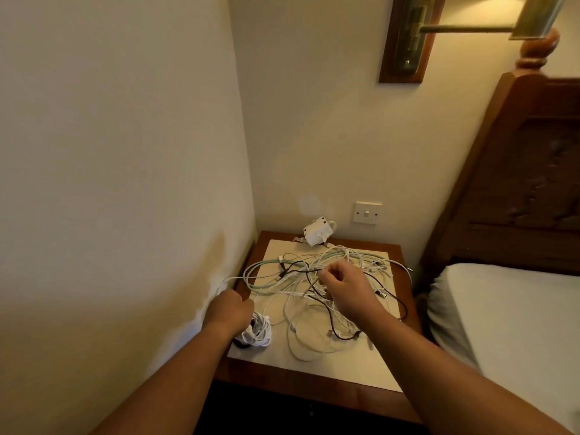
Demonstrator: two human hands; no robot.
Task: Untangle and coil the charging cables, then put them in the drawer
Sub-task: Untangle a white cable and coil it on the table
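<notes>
Left grip [230, 310] and right grip [345, 288] pinch cables [351, 254] sprawled to nightstand's [314, 390] edges.

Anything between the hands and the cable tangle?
Nothing visible. The right hand pinches a strand above the cable tangle; the left hand grips a white cable at the left edge of the nightstand, next to a coiled bundle.

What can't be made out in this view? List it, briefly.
All in the head view:
- The drawer: not visible; the front of the nightstand is in dark shadow.
- The left hand: its fingers curl out of sight, so its grip is hidden. It also covers part of the coiled white bundle.
- The right hand: pinches a strand, but which cable it belongs to is unclear.
- The tangle: the cables overlap too much to count, and the plugs are too small to identify.
</notes>
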